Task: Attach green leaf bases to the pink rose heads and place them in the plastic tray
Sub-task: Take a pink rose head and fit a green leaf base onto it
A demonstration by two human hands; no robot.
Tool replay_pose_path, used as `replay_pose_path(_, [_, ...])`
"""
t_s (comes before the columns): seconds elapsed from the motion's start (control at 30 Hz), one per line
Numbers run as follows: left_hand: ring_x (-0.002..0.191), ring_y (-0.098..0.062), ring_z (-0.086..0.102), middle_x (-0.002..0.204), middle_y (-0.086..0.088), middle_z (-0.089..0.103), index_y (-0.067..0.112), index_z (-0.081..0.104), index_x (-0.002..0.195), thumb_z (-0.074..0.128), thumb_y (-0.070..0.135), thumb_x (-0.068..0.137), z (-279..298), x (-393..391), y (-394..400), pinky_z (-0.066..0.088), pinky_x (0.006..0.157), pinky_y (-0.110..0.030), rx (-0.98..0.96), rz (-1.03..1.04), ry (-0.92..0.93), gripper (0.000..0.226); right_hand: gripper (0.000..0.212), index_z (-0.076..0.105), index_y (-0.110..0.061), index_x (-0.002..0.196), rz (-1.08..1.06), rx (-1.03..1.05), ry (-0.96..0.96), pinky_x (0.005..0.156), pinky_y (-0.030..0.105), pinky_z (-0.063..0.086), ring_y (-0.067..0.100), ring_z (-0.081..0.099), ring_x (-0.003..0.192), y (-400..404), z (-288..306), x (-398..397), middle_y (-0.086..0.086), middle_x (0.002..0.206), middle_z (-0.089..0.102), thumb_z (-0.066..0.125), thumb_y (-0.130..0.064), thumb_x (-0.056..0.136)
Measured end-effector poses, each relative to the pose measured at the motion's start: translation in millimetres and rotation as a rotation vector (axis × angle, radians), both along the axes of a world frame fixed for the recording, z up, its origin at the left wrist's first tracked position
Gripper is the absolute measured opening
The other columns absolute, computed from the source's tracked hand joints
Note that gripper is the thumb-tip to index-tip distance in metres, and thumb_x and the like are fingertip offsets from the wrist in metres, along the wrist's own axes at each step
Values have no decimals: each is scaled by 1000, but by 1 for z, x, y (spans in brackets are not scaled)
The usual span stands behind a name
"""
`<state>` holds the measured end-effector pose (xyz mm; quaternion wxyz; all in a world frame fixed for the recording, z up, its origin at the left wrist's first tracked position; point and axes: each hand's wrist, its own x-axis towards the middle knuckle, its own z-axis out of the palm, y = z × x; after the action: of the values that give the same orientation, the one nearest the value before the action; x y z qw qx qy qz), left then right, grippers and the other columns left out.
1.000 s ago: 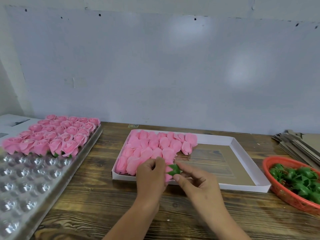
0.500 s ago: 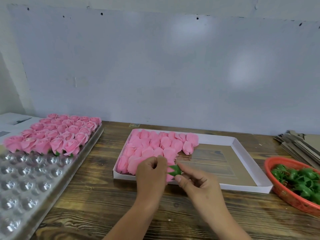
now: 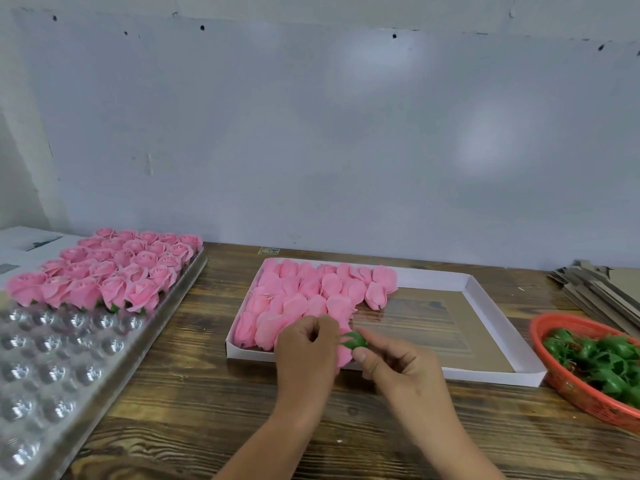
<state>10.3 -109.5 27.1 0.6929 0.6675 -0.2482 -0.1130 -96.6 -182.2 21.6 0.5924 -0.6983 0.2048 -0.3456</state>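
Assembly under way: left hand (image 3: 306,355) gripping rose head (image 3: 343,355); right hand (image 3: 398,370) pinching leaf base (image 3: 355,341) against it; next, likely seating firmly, then carrying leftward to plastic tray (image 3: 86,386).

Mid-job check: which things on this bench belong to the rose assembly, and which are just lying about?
Job:
- rose head held by left hand
- leaf base pinched by right hand
- white box of bare rose heads
- red basket of leaf bases
- plastic tray, partly filled

Lying about:
- cardboard stack
- papers
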Motion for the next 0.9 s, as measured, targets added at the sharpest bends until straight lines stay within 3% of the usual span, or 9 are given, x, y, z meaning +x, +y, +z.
replay_pose_path(0.13, [42,-5,44,46,5,50,23,58,46,53,21,97,-2,2,-1,35,41,-16,-5,-49,163,52,39,75,-30,103,-38,-41,-50,75,22,54,11,66,74,1,-1,1,7,78,74,78,0,78])
replay_pose_path(0.3, [41,-8,44,56,-4,56,7,65,71,55,23,100,0,3,-1,35,39,-20,7,-104,373,34,42,74,-33,103,-99,-103,-35,70,19,53,3,58,63,3,-3,3,-8,68,65,79,0,77])
replay_pose_path(0.37, [42,-8,44,56,-4,55,9,65,68,54,22,99,1,2,-1,35,39,-20,7,-96,355,36,39,75,-30,106,-110,-109,-12,76,23,56,6,64,69,2,-4,2,-4,75,70,79,-2,78])
replay_pose_path(0.47, [40,-5,43,48,4,51,24,59,48,53,20,98,1,1,0,34,41,-20,-1,-59,246,50,36,72,-17,116,-72,-52,12,83,30,59,15,71,81,1,-4,1,6,87,76,75,-4,82])
replay_pose_path(0.57, [39,-3,40,42,11,44,27,54,42,51,20,97,2,0,0,33,43,-20,5,-35,147,56,35,71,-10,116,-34,90,-32,68,20,57,8,68,72,2,0,0,12,87,76,70,3,84])
replay_pose_path(0.7, [48,-8,45,50,4,50,26,58,46,53,26,96,-1,2,-1,36,47,-24,0,-21,167,50,32,71,-10,111,-45,150,-80,57,14,52,1,68,67,2,4,0,2,89,78,69,4,83])
replay_pose_path(0.83, [41,-3,45,46,8,51,26,59,44,53,25,98,-2,3,-2,35,43,-21,9,-36,200,54,33,73,-15,114,-97,-14,1,77,28,59,13,72,81,4,0,0,-1,88,78,74,-5,83])
replay_pose_path(0.9, [40,-2,46,46,8,51,26,59,44,54,23,99,-3,3,-2,35,42,-20,3,-34,227,55,32,74,-19,113,-125,-82,33,81,37,59,13,70,77,5,-1,0,2,83,76,76,-10,82])
